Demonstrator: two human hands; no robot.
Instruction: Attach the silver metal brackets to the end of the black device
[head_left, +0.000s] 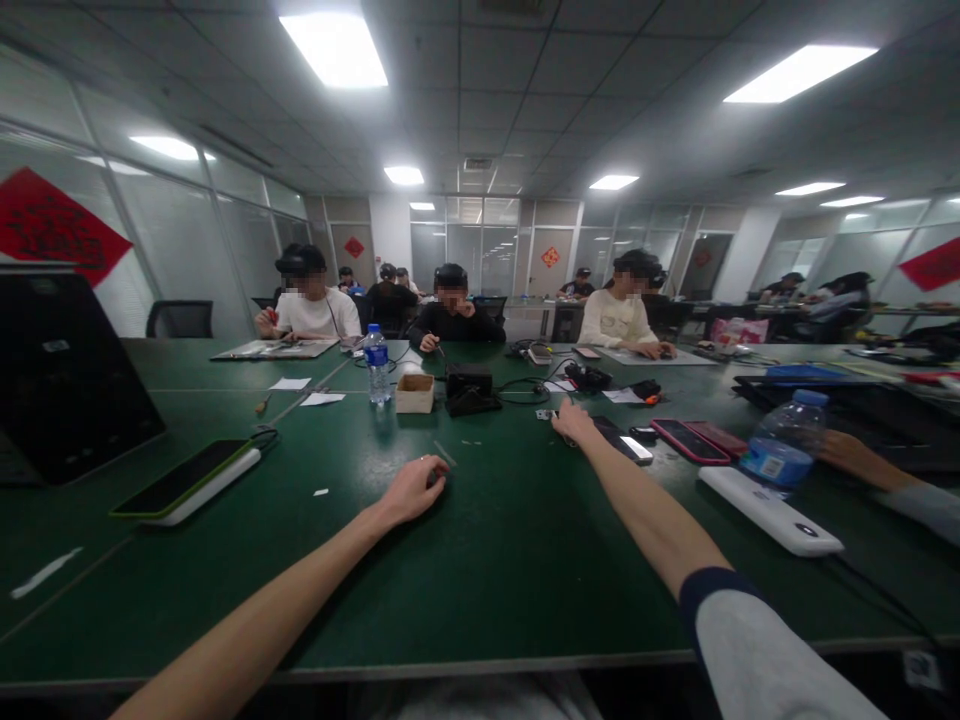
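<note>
My left hand point(414, 490) rests on the green table point(487, 560), its fingers loosely curled and a gap showing between thumb and fingers. Just beyond its fingertips lies a thin clear strip point(444, 454). Farther forward and to the right, my right hand point(574, 422) reaches down to the tabletop with fingers bunched together. Whatever may be between those fingers is hidden. Close to its fingertips sits a small whitish piece point(545, 414). A dark phone with a lit screen patch point(624, 440) lies beside my right wrist.
Ahead stand a water bottle point(377, 368), a small open box point(415, 394) and a black stand point(471, 390). On the right are a pink-edged phone point(690, 441), a white power bank point(771, 512), a large bottle point(784, 445) and another person's arm point(862, 460). A laptop point(67, 375) stands left.
</note>
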